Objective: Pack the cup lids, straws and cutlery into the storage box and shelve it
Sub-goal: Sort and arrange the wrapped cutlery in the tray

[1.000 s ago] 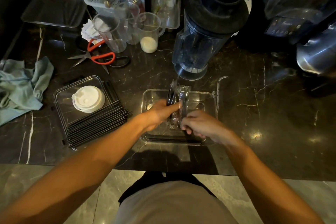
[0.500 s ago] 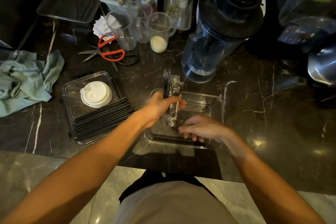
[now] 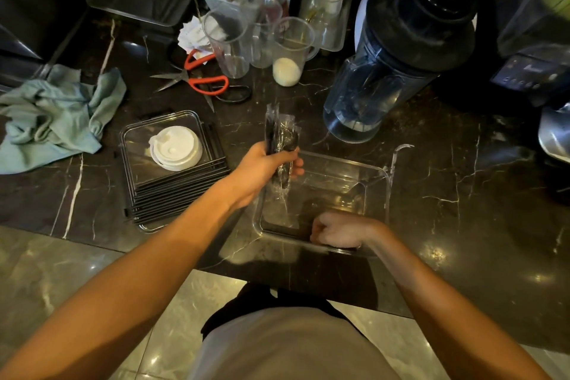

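A dark marble desk (image 3: 431,194) carries the clear storage box (image 3: 374,174), which looks nearly empty, so packing has barely begun. The left hand (image 3: 262,168) holds the wrapped cutlery (image 3: 279,136) in curled fingers above the box's far-left corner, its long axis running away from the person. The right hand (image 3: 339,230) grips the box's near rim. Left of the box, the cup lids (image 3: 175,148) and black straws (image 3: 175,197) lie on a clear lid, unpacked; shelving remains.

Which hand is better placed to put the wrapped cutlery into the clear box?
The left hand: it already grips the wrapped cutlery over the clear box. The right hand only rests, curled, at the box's near rim.
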